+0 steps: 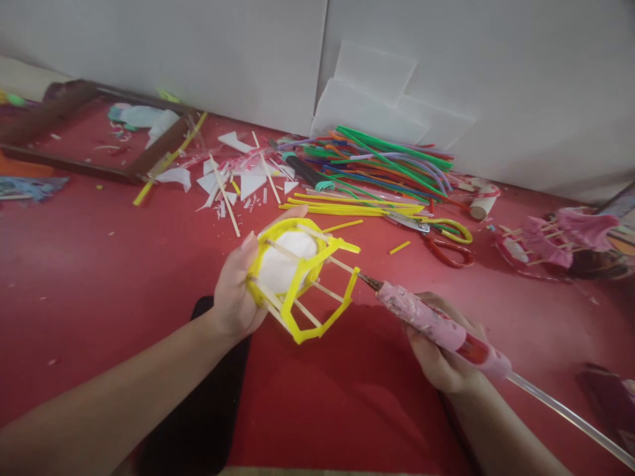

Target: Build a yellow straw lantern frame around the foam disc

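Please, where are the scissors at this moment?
In the head view, the scissors lie right of centre, beyond the right hand, beside the yellow strips.

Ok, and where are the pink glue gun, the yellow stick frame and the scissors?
Pink glue gun (427, 320): head view, middle of its pink body.
Yellow stick frame (294, 285): head view, yellow strip along its open end.
Scissors (423, 228): head view, metal where blades meet handles.

Half-seen around the yellow frame (292, 289)
The left hand (237, 291)'s fingers mostly hide behind it; below-left, the forearm (124, 396) covers part of a black slab (198, 423); lower right, a clear rod (565, 413) leaves view; upper left, scraps (252, 185) too small to identify.
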Available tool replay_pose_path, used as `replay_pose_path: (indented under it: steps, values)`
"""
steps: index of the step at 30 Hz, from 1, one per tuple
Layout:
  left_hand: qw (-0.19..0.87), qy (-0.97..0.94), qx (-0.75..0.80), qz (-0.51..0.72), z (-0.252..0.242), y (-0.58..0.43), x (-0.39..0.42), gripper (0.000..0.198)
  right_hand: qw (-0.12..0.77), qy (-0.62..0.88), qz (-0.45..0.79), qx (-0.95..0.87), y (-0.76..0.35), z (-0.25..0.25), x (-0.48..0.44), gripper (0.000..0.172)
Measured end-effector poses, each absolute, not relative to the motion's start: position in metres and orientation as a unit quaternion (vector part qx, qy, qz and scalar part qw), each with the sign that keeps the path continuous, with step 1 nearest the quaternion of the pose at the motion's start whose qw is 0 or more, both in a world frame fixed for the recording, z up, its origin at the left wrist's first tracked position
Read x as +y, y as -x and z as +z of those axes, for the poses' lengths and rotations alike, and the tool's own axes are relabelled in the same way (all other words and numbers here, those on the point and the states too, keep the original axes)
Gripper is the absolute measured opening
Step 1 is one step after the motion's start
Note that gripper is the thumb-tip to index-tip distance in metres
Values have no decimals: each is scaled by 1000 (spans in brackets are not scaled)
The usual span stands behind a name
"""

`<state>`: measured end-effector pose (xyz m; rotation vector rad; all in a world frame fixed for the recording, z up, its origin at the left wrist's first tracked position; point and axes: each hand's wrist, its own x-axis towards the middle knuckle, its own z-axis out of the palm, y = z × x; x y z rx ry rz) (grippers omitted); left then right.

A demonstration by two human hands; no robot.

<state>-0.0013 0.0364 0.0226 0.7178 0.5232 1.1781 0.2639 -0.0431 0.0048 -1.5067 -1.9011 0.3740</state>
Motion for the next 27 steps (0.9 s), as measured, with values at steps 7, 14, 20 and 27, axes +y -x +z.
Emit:
replay_pose_path:
  steps: [7, 14, 20, 27]
  values:
    - [735, -317, 255, 543, 22, -1, 36, 75, 365, 545, 142, -742, -267, 0, -40, 17]
    - [741, -317, 257, 534, 22, 0, 36, 77, 385, 496, 139, -766, -269, -1, -34, 18]
    - [735, -302, 268, 544, 23, -1, 36, 80, 400, 490, 137, -762, -270, -3, -35, 18]
    - [759, -318, 233, 519, 22, 3, 36, 69, 390, 524, 132, -746, -275, -7, -36, 16]
